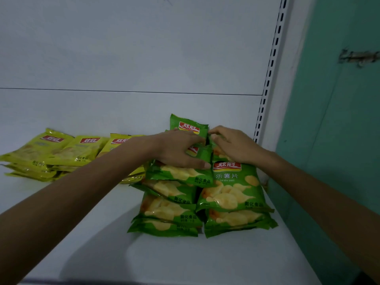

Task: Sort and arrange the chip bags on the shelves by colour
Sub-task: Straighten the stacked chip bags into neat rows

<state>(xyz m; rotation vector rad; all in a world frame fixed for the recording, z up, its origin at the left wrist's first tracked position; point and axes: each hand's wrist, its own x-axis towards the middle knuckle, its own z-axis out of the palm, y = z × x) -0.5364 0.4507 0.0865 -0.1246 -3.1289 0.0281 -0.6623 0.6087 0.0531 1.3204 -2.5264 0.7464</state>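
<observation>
Several green chip bags [232, 188] lie stacked in two piles at the right end of the white shelf [102, 254]. One more green bag [188, 127] stands upright at the back against the panel. My left hand [178, 150] grips a green bag on top of the left pile, thumb stretched along its lower edge. My right hand [232, 145] rests on the top of the right pile, and its fingertips pinch the upright bag's right edge. Several yellow chip bags [51, 153] lie in low stacks on the shelf's left side.
The white back panel [133, 58] rises behind the bags. A slotted metal upright [269, 79] marks the shelf's right end. Beyond it is a teal wall [339, 120]. The shelf's front edge runs along the bottom of the view.
</observation>
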